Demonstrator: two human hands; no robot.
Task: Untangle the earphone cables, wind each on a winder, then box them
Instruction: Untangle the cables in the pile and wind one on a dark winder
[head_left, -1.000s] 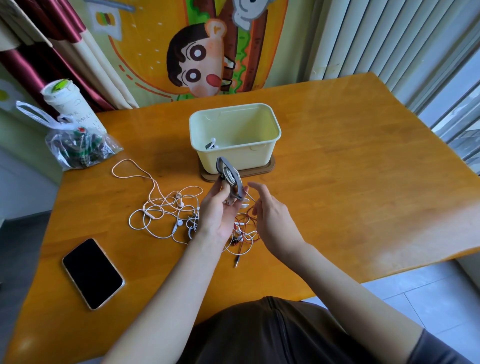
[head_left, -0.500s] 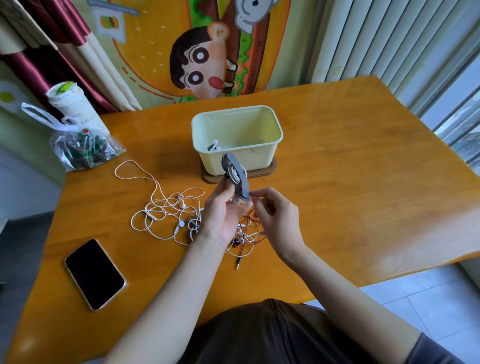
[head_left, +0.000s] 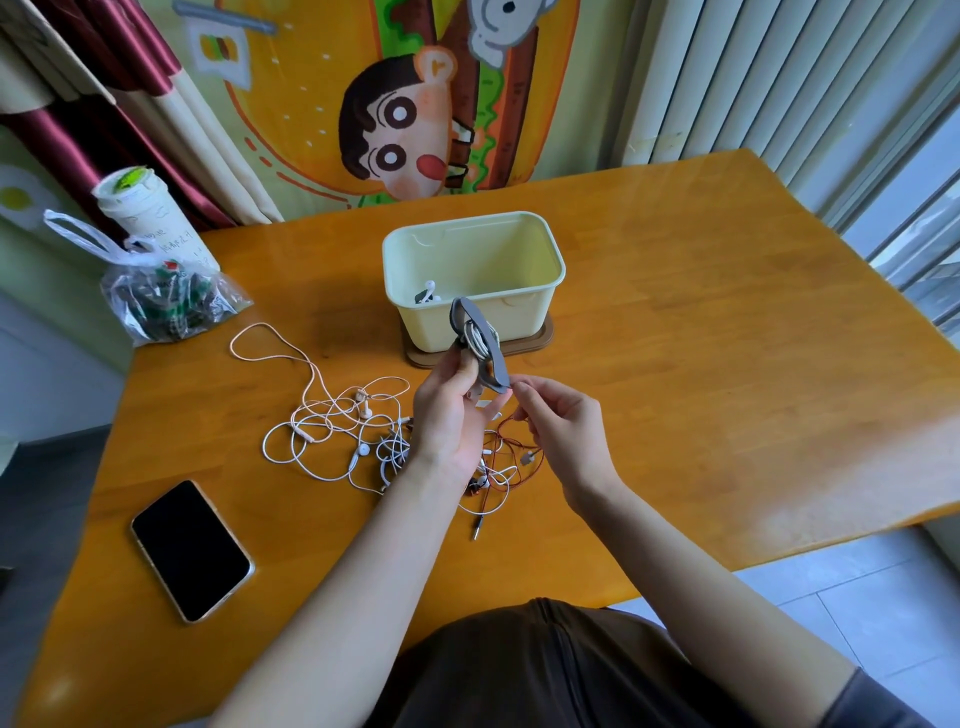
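Just 1 camera covers this, worn on the person's head. It faces forward and tilts well down, so the person's own dark top and both forearms rise from the bottom edge. The hands sit close under the lens near mid-frame: the left hand (head_left: 447, 415) grips a grey winder (head_left: 480, 343), and the right hand (head_left: 563, 431) pinches at its lower tip. The wide lens takes in nearly the whole bench (head_left: 727, 364), bowing its edges, with the cartoon curtain (head_left: 395, 119) and blinds (head_left: 753, 78) beyond, and floor tiles (head_left: 857, 597) at lower right.
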